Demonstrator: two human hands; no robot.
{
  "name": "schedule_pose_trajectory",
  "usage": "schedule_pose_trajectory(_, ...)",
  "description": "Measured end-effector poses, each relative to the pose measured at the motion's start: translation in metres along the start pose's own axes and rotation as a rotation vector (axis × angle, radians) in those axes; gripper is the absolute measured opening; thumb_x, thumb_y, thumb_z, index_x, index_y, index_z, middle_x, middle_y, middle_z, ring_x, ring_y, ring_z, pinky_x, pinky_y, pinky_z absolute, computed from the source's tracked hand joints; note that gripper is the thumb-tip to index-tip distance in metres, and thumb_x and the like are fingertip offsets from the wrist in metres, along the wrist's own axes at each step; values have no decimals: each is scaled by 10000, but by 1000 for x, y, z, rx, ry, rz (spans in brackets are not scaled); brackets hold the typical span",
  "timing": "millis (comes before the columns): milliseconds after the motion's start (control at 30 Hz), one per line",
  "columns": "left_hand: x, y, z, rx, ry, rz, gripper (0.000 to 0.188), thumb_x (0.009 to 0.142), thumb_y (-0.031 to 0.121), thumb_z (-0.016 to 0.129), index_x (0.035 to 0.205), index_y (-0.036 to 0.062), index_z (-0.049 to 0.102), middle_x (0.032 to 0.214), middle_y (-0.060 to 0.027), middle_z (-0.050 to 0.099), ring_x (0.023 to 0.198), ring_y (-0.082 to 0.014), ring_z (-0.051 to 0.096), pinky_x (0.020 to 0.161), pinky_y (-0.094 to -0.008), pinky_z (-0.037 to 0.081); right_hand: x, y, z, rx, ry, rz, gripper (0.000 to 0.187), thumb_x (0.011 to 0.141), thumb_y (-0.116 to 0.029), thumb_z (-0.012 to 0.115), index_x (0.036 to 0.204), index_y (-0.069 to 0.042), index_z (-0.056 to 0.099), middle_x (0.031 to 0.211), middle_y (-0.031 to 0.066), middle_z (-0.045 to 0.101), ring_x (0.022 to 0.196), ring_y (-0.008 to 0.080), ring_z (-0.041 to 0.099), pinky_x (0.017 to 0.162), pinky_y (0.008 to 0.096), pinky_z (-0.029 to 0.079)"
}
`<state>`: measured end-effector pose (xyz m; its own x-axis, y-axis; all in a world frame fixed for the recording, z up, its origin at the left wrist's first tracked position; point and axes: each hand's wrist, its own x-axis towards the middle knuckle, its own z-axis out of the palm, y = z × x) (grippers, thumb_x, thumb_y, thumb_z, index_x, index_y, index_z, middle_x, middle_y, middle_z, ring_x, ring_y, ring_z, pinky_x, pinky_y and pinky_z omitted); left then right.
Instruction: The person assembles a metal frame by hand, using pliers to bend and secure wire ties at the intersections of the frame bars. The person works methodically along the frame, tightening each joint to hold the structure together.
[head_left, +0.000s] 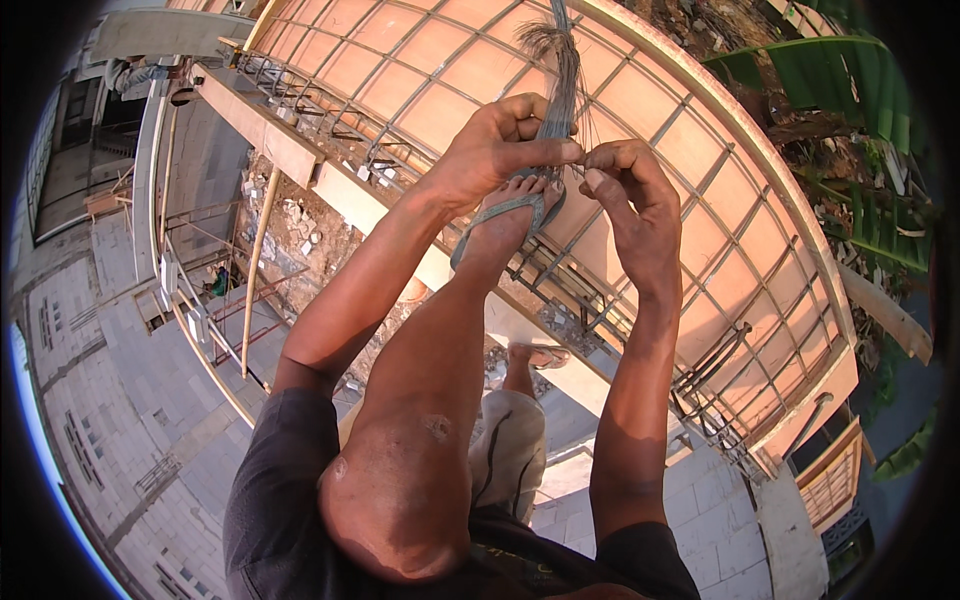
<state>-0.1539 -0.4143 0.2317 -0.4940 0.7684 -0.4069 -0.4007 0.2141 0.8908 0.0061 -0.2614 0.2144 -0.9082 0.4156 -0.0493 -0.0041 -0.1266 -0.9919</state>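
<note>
A bundle of thin grey tie wire (565, 85) hangs upright over the rebar grid, with a frayed brown tuft near its top. My left hand (490, 150) is closed around the lower part of the bundle, its thumb stretched to the right. My right hand (640, 200) is beside it, thumb and forefinger pinched on a thin wire strand that comes from the bundle. The fingertips of both hands nearly meet. Just below the bundle is my foot in a grey-green flip-flop (510, 205), on the framework's near edge.
A grid of steel rebar (700, 190) lies over orange-brown formwork panels, bordered by a raised curved edge (790, 190). Wooden boards (262, 130) and a pole (262, 265) stand at the left, above a drop with rubble (300, 225). Banana leaves (830, 85) reach in at the right.
</note>
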Motion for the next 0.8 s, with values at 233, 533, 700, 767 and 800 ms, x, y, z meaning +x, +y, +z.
schedule_pose_trajectory(233,4,-7,16,-62,32,68,313,945,107,850,1185,12,673,937,-36,769,826,-93,693,762,-269,540,2,-4,6,-232,148,-57,157,838,34,759,935,13,637,955,53,638,802,132,693,763,295,597)
schedule_pose_trajectory(533,1,-19,15,44,247,74,158,1055,217,713,1107,70,691,916,27,641,841,-66,576,802,-238,437,-21,-11,15,-64,62,-90,254,940,-207,793,926,-13,630,947,132,653,822,311,705,728,440,563)
schedule_pose_trajectory(700,5,-26,37,258,357,180,368,1126,271,668,820,137,514,747,85,415,682,-48,302,620,-263,252,-61,-21,20,-308,121,-84,238,1043,-210,675,945,-6,602,964,188,647,877,430,652,778,519,514)
schedule_pose_trajectory(767,10,-33,47,321,461,279,423,1132,277,651,791,150,434,743,80,354,685,-59,268,629,-282,246,-89,-32,10,-232,158,-120,235,1059,-194,661,935,-5,595,904,168,579,832,405,598,744,510,479)
schedule_pose_trajectory(800,14,-33,44,337,501,317,422,1132,280,648,790,148,437,741,77,354,687,-61,270,634,-284,250,-109,-44,3,-172,185,-168,239,1060,-196,662,940,1,599,888,159,555,799,391,566,727,503,460)
